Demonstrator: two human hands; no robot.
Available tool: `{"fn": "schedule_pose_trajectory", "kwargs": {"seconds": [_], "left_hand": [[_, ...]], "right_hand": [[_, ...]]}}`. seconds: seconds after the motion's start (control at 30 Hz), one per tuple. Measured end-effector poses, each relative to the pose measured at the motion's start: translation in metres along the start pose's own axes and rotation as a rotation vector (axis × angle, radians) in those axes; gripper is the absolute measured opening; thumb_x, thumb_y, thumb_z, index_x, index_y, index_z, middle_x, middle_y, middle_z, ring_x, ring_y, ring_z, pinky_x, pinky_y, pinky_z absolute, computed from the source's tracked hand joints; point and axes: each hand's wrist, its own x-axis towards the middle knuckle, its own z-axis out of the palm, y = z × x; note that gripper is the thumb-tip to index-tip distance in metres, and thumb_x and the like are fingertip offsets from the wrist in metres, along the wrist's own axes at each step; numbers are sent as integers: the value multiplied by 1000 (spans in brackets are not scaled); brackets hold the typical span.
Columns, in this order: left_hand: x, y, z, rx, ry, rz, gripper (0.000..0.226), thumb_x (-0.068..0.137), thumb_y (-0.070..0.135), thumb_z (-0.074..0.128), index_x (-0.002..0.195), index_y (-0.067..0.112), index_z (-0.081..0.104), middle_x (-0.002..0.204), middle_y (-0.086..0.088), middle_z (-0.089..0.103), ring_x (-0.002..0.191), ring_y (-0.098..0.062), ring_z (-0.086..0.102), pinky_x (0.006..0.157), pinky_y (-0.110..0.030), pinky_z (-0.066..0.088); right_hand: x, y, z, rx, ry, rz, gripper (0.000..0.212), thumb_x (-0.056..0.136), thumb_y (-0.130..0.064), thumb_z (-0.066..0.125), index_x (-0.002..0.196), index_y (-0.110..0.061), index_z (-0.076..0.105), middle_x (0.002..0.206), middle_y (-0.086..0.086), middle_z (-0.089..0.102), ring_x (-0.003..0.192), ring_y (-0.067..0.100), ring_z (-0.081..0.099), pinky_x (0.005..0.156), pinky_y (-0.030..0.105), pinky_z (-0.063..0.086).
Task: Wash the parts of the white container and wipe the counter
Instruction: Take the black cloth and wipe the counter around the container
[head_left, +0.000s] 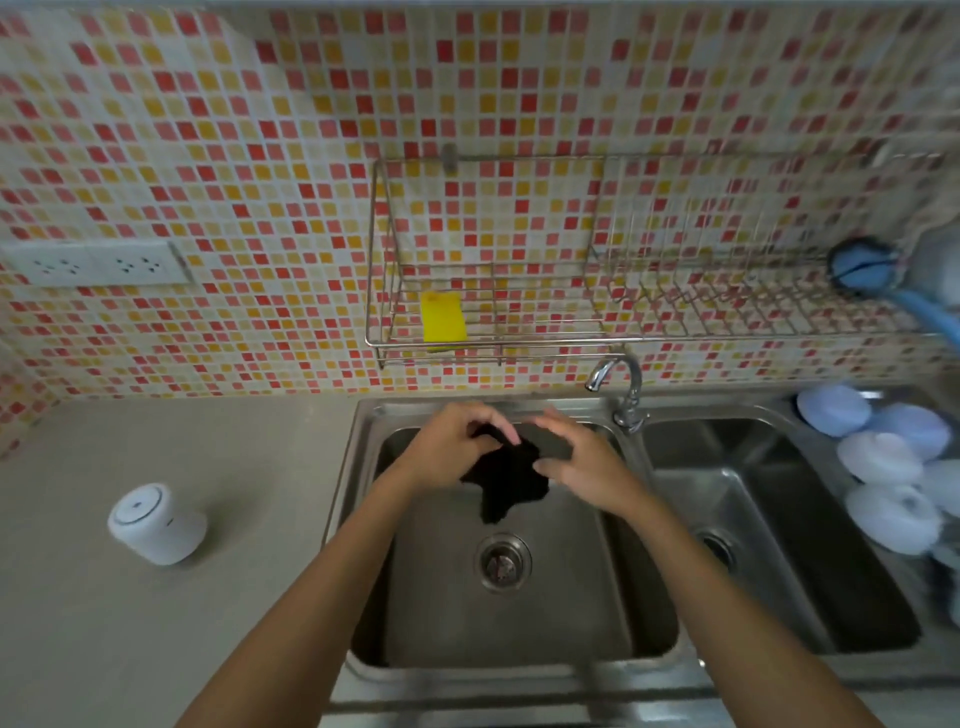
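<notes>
Over the left sink basin (519, 623) my left hand (452, 447) pinches the top of a black cloth (506, 480), which hangs down crumpled between both hands. My right hand (576, 457) is at the cloth's right edge with fingers spread; whether it grips the cloth I cannot tell. A white cylindrical container (157, 524) stands upright on the beige counter (182, 597) left of the sink, apart from both hands.
A chrome tap (618, 384) stands between the two basins. A wire wall rack (571, 312) holds a yellow sponge (442, 323). Pale blue-white round items (878, 467) are piled at the right of the right basin (769, 519). A double socket (98, 264) sits on the tiled wall.
</notes>
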Motion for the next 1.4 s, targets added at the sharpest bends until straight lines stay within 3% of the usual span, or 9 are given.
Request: {"fn": "schedule_pose_trajectory", "kwargs": {"seconds": [0.17,0.4,0.53,0.63,0.77,0.97,1.1,1.2,1.4], "left_hand": [[26,26,-19,19,126,72,24,88,1,63,90,23,71,94,10,68,95,-6,63,88,-26,51],[42,64,-46,-166,232,128,20,88,-5,62,90,14,68,93,6,69,93,-7,65,87,-20,51],[50,73,-54,-120,197,162,18,89,-3,61,95,10,70,97,1,71,99,-12,66,92,-26,51],[55,77,-55,-71,173,152,16,89,-1,62,97,10,71,98,0,72,99,-12,67,95,-29,51],[59,85,-57,-77,185,121,18,90,-1,61,98,13,70,97,-1,72,94,-10,69,88,-25,54],[63,94,-60,26,264,130,17,91,7,63,98,20,70,98,1,72,89,-11,70,82,-27,57],[66,96,-61,72,265,99,14,91,11,64,97,23,70,95,0,73,89,-20,69,84,-39,57],[65,97,-72,40,271,71,12,91,13,64,94,24,69,94,7,72,91,-6,67,83,-26,55],[74,96,-79,-152,203,4,10,95,12,59,99,6,66,96,-3,72,90,-12,69,75,-17,54]], "right_hand": [[16,-6,-44,-14,-66,-29,5,88,-30,65,84,-32,64,88,-12,70,88,6,65,94,42,48],[21,-49,-97,118,57,-258,7,100,-29,48,100,-32,42,66,-16,63,55,13,48,60,32,39],[26,-51,-108,41,132,-323,19,101,-20,48,100,-34,60,82,-17,68,71,7,63,69,28,49],[23,-48,-107,-35,98,-271,25,99,-22,49,102,-37,69,60,-24,60,49,2,51,55,22,40],[16,-49,-96,-1,99,-281,23,81,-50,70,99,-37,67,97,-20,67,89,-2,61,82,19,48],[12,-51,-71,-70,132,-289,54,65,-71,70,104,-36,56,110,-23,52,105,-4,50,88,17,42],[21,-50,-68,-77,231,-339,20,84,-39,71,90,-22,61,95,-13,58,91,5,56,80,27,46],[21,-48,-91,153,226,-271,6,88,-24,69,88,-19,66,85,-5,69,83,11,66,77,32,54],[34,-63,-140,553,396,-179,16,86,-21,71,100,-19,64,89,-1,74,83,14,72,70,28,58]]}}
